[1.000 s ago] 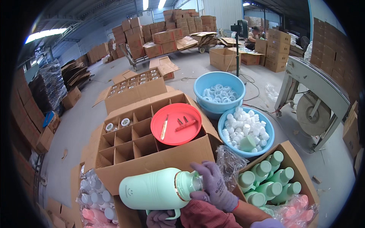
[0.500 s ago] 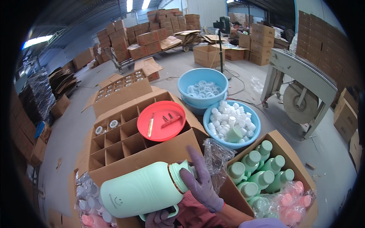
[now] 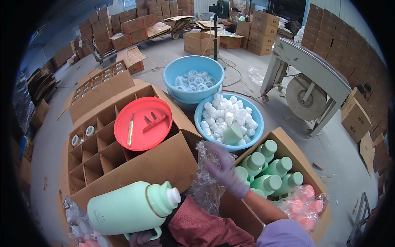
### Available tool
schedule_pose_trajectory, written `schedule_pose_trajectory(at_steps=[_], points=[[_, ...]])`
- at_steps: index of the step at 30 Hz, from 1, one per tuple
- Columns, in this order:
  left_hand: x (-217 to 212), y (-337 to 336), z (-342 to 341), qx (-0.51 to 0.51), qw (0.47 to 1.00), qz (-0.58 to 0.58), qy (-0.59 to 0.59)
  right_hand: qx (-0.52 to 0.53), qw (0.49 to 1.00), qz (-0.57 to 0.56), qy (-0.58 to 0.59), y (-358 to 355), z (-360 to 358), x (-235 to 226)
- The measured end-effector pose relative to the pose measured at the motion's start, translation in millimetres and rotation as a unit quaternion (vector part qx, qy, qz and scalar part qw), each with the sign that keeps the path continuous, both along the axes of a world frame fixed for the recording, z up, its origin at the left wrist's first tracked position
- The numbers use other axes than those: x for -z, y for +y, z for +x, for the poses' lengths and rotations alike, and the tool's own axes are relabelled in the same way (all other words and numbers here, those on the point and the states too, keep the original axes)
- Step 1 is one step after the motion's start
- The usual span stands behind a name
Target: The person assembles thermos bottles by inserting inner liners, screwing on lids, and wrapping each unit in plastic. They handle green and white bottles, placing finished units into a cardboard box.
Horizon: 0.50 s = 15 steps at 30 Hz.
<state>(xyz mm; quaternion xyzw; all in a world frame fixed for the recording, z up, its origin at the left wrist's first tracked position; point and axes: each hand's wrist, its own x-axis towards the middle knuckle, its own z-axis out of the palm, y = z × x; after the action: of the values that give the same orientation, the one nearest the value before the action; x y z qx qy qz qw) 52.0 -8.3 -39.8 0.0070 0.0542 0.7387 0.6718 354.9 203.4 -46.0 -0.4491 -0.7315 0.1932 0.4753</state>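
A mint-green vacuum jug (image 3: 123,210) lies tilted on its side at the lower left, its spout end toward the right. A white stopper (image 3: 173,196) sits in its mouth. My left hand (image 3: 145,238), in a grey-purple glove, is closed around the jug's handle from below. My right hand (image 3: 226,171), in a purple glove, reaches out over crumpled clear plastic (image 3: 205,181), fingers stretched apart but blurred, holding nothing visible. Just beyond it stands a blue basin (image 3: 258,123) of white stoppers (image 3: 220,117), with a green cup-like lid (image 3: 233,135) on top.
A divided carton (image 3: 144,166) bears a red tray (image 3: 150,140) with small tools. Another blue basin (image 3: 170,68) holds translucent rings. To the right, a carton (image 3: 306,156) holds green jugs (image 3: 269,184) and pink wrapped pieces (image 3: 302,206). A wheeled machine (image 3: 306,86) stands farther right.
My right hand has left the jug's mouth and moved right and away toward the stopper basin. The white stopper now shows in the mouth. The view has shifted right and the jug sits lower left.
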Motion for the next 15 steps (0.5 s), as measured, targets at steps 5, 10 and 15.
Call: schedule_pose_trajectory(at_steps=[5, 10, 15], points=[[-5, 2, 11, 0.001, 0.999, -0.046, -0.015, 0.309, 0.898, -0.232, -0.209, 140, 110, 63], [19, 6, 13, 0.038, 0.998, 0.031, -0.047, 0.256, 0.916, -0.221, -0.216, 126, 107, 44], [-3, 3, 25, 0.009, 1.000, 0.002, -0.016, -0.149, 0.983, 0.053, 0.097, -27, -2, -56]])
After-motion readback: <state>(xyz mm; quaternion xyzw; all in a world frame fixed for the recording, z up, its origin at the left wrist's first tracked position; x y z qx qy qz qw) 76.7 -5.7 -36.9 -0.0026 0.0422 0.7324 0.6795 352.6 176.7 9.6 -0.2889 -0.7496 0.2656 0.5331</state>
